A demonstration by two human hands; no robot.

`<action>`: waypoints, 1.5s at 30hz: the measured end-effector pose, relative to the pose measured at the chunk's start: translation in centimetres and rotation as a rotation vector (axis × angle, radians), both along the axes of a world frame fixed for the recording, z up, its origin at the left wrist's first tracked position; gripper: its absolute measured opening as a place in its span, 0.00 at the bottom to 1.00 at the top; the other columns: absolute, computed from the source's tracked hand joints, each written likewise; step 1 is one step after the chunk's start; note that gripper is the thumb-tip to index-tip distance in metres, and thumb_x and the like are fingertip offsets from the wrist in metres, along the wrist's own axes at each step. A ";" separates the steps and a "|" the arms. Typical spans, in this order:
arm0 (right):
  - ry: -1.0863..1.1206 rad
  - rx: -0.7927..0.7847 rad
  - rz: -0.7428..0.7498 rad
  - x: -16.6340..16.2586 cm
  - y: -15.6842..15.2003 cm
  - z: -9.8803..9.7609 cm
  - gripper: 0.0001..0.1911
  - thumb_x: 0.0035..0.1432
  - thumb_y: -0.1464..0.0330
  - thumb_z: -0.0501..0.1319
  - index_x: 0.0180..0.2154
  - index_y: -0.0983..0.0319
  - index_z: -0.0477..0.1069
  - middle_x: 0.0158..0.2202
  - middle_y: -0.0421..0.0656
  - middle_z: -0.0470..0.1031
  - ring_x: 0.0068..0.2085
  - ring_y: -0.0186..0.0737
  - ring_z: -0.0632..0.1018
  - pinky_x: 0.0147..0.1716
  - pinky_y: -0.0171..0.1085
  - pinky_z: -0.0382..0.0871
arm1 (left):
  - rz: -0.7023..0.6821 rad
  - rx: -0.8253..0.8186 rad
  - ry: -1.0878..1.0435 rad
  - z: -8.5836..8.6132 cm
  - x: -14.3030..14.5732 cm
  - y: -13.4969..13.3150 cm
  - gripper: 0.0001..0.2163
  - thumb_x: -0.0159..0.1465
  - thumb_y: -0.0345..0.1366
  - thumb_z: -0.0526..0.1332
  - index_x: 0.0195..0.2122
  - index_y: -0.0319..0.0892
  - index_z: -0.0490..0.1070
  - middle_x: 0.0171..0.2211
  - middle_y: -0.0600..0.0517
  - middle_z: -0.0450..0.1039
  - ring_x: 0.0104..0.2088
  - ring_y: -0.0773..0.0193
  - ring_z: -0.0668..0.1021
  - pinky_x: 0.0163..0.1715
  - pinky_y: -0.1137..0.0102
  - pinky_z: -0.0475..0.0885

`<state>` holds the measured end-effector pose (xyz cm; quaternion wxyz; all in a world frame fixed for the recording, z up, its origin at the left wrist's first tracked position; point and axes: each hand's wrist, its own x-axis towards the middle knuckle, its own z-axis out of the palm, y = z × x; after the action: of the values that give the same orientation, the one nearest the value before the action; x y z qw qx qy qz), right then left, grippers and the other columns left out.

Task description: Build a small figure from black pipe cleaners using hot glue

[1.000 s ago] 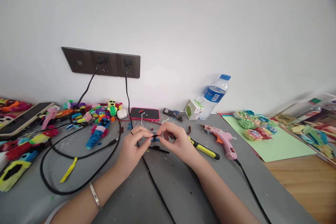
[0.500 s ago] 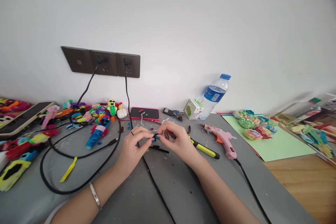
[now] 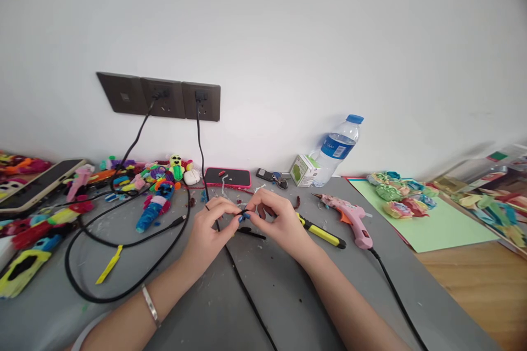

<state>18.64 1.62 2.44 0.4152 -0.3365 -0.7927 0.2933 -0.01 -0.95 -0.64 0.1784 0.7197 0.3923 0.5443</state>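
Observation:
Over the middle of the grey table (image 3: pixel 197 318), my left hand (image 3: pixel 213 230) and my right hand (image 3: pixel 276 220) meet at the fingertips. Both pinch a small black piece (image 3: pixel 244 213), thin and dark, perhaps a bit of pipe cleaner; the fingers cover most of it. Just below the fingertips lies a black strip (image 3: pixel 252 233) on the tabletop. A yellow and black utility knife (image 3: pixel 323 232) rests beside my right hand, its front end partly hidden by that hand. A black cable (image 3: pixel 242 285) runs beneath my left hand's fingers.
A pink glue gun (image 3: pixel 352 219) lies to the right, its cord trailing forward. Behind stand a water bottle (image 3: pixel 335 151) and a small box (image 3: pixel 303 171), near a phone (image 3: pixel 228 177). Colourful pipe-cleaner figures (image 3: pixel 158 203) and looped cables crowd the left. Crumpled paper flowers (image 3: pixel 405 197) sit on green paper.
Both hands stay together with the same pinch on the black piece; only the fingertips shift very slightly. The view has moved a little, and the objects on the table lie as before.

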 end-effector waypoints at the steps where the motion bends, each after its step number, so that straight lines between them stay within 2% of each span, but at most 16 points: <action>1: 0.003 -0.002 0.001 0.0 0.0 0.0 0.06 0.61 0.75 0.62 0.32 0.60 0.70 0.30 0.39 0.71 0.28 0.33 0.67 0.28 0.33 0.60 | -0.002 -0.001 0.000 0.0 0.0 0.0 0.05 0.65 0.26 0.62 0.35 0.43 0.74 0.33 0.52 0.76 0.36 0.64 0.78 0.33 0.73 0.71; 15: 0.044 -0.065 0.038 0.0 -0.1 0.0 0.06 0.61 0.74 0.62 0.31 0.60 0.70 0.29 0.38 0.71 0.28 0.33 0.66 0.27 0.33 0.58 | -0.006 -0.016 -0.009 0.2 0.0 -0.1 0.05 0.65 0.27 0.61 0.36 0.43 0.74 0.34 0.52 0.77 0.35 0.65 0.77 0.31 0.74 0.70; 27: 0.066 -0.101 0.068 0.3 0.3 0.1 0.03 0.60 0.74 0.62 0.34 0.60 0.72 0.31 0.39 0.73 0.28 0.33 0.68 0.27 0.33 0.60 | 0.021 0.045 0.013 0.0 -0.2 0.0 0.05 0.65 0.26 0.62 0.36 0.44 0.75 0.34 0.52 0.77 0.36 0.64 0.78 0.33 0.72 0.72; 35: 0.066 -0.132 0.084 0.3 0.2 0.2 0.02 0.62 0.71 0.62 0.34 0.60 0.72 0.32 0.40 0.73 0.28 0.33 0.68 0.27 0.33 0.62 | 0.020 0.076 0.027 -0.1 -0.2 0.1 0.06 0.65 0.26 0.62 0.35 0.44 0.75 0.34 0.52 0.78 0.37 0.63 0.78 0.39 0.68 0.73; 45: 0.031 -0.136 0.085 0.3 0.1 0.3 0.03 0.62 0.71 0.62 0.34 0.60 0.72 0.32 0.40 0.73 0.29 0.34 0.69 0.28 0.34 0.61 | 0.024 0.095 0.038 0.2 -0.1 0.0 0.06 0.65 0.27 0.62 0.34 0.44 0.75 0.33 0.52 0.78 0.36 0.62 0.79 0.38 0.67 0.73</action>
<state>18.93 1.76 2.79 0.3910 -0.3254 -0.7780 0.3687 -0.14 -0.91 -0.47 0.1299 0.7329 0.3779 0.5506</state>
